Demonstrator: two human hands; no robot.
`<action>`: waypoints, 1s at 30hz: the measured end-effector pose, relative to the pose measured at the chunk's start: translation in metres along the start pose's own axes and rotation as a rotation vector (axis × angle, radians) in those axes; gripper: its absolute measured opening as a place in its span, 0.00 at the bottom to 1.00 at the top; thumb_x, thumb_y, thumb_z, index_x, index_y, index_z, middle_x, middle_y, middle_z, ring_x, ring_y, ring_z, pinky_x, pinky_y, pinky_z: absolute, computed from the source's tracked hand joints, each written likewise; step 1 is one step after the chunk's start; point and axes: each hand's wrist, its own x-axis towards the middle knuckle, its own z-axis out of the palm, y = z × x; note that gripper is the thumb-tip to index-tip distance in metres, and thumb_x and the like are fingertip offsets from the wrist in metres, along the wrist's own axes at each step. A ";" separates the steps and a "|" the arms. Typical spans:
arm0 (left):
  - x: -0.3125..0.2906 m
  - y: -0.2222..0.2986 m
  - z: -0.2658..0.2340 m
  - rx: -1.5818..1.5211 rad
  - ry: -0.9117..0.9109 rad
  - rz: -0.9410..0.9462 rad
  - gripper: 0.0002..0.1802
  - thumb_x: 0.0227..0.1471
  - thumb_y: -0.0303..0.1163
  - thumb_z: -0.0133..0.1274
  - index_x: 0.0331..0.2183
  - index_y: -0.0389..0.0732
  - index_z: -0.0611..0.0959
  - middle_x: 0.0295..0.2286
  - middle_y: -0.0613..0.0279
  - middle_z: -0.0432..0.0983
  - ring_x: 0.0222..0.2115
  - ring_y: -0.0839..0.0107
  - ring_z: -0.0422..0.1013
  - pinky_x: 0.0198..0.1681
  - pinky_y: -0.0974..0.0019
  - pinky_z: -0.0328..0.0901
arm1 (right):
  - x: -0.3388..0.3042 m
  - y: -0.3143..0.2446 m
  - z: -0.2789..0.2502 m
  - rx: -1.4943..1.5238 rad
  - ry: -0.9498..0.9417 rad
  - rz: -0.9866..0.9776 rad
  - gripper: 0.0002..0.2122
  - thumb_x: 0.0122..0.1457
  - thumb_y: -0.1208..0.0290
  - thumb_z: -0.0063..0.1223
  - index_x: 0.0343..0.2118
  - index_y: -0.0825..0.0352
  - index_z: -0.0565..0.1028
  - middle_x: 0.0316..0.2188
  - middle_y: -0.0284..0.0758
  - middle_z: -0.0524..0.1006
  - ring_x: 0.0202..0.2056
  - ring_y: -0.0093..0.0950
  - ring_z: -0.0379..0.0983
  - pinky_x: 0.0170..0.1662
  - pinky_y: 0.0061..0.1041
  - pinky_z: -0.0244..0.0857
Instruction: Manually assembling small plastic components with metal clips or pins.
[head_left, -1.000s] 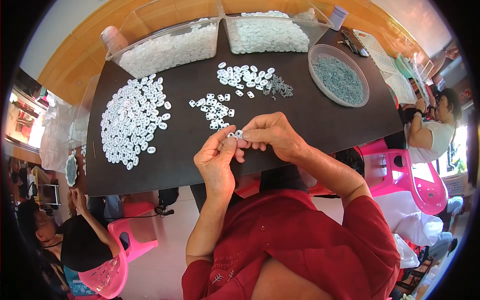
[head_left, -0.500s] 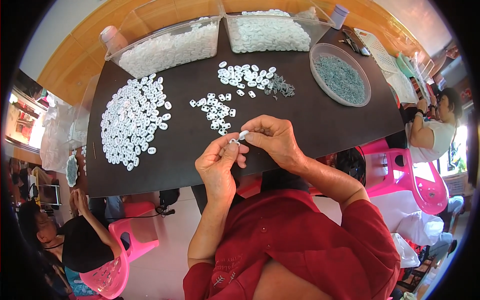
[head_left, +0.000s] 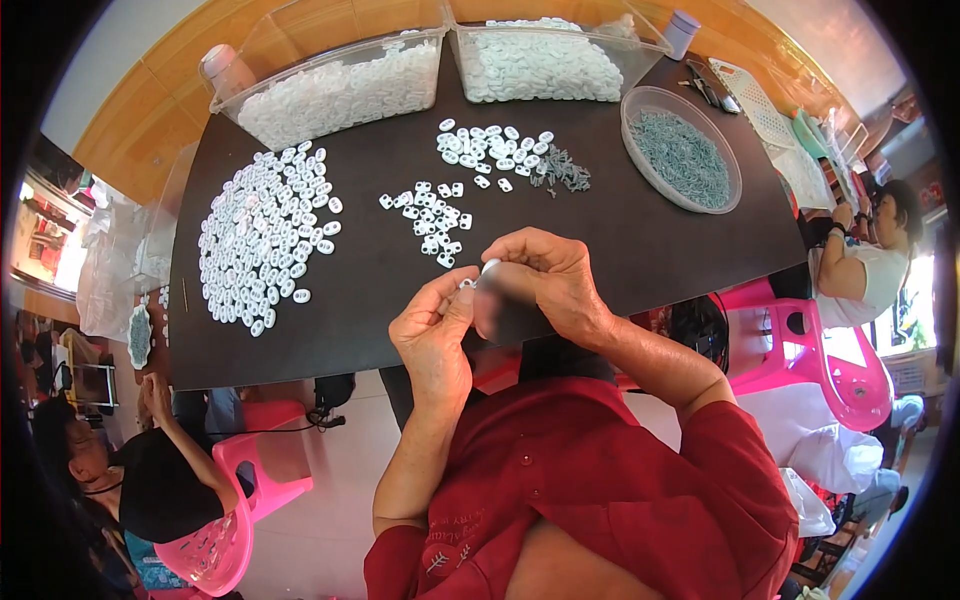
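Close to the table's near edge, my two hands meet fingertip to fingertip. My left hand [head_left: 437, 325] pinches a small white plastic piece with holes [head_left: 468, 284]. Between the thumb and fingers of my right hand [head_left: 550, 280] is a white oval plastic piece [head_left: 490, 267], right beside the other one; a blur hides part of these fingers. Just beyond lies a small group of white two-holed pieces [head_left: 432, 222]. Farther off are white oval pieces [head_left: 490, 145] and a little heap of grey screws or pins [head_left: 565, 172]. A large spread of white oval pieces [head_left: 262, 240] covers the table's left.
Two clear bins [head_left: 350, 125] [head_left: 540, 70] full of white pieces line the far edge. A round tub [head_left: 683, 150] of grey-green small parts stands at right. One person [head_left: 170, 465] sits at left, another [head_left: 865, 250] at right, with pink chairs [head_left: 850, 375] around.
My hands stay nearly in place, the white pieces still pinched close together. The view has shifted very slightly.
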 end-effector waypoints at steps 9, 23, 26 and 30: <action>0.001 0.000 -0.002 0.012 0.021 -0.023 0.08 0.52 0.21 0.50 0.36 0.28 0.78 0.23 0.55 0.76 0.18 0.76 0.68 0.20 0.76 0.64 | 0.002 -0.008 0.002 0.072 0.022 0.132 0.07 0.53 0.77 0.52 0.34 0.74 0.73 0.27 0.33 0.76 0.28 0.17 0.70 0.34 0.17 0.65; 0.007 0.001 -0.001 0.026 0.056 0.041 0.09 0.52 0.21 0.50 0.36 0.28 0.77 0.23 0.54 0.76 0.18 0.74 0.69 0.21 0.74 0.64 | 0.002 -0.007 -0.002 0.105 -0.031 0.187 0.06 0.50 0.77 0.55 0.30 0.72 0.76 0.23 0.32 0.76 0.23 0.16 0.67 0.25 0.15 0.58; 0.005 0.002 0.000 0.022 0.058 0.041 0.09 0.52 0.22 0.50 0.36 0.28 0.77 0.23 0.54 0.77 0.18 0.74 0.69 0.21 0.74 0.64 | 0.003 -0.009 -0.004 0.118 -0.042 0.199 0.05 0.49 0.77 0.56 0.29 0.72 0.76 0.22 0.31 0.75 0.23 0.16 0.66 0.25 0.15 0.58; 0.000 0.003 0.001 0.038 0.063 0.000 0.09 0.52 0.22 0.51 0.36 0.28 0.77 0.24 0.54 0.77 0.18 0.75 0.69 0.20 0.76 0.64 | 0.006 -0.009 -0.006 0.162 0.051 0.203 0.06 0.50 0.79 0.55 0.32 0.73 0.75 0.24 0.35 0.77 0.23 0.18 0.68 0.27 0.15 0.60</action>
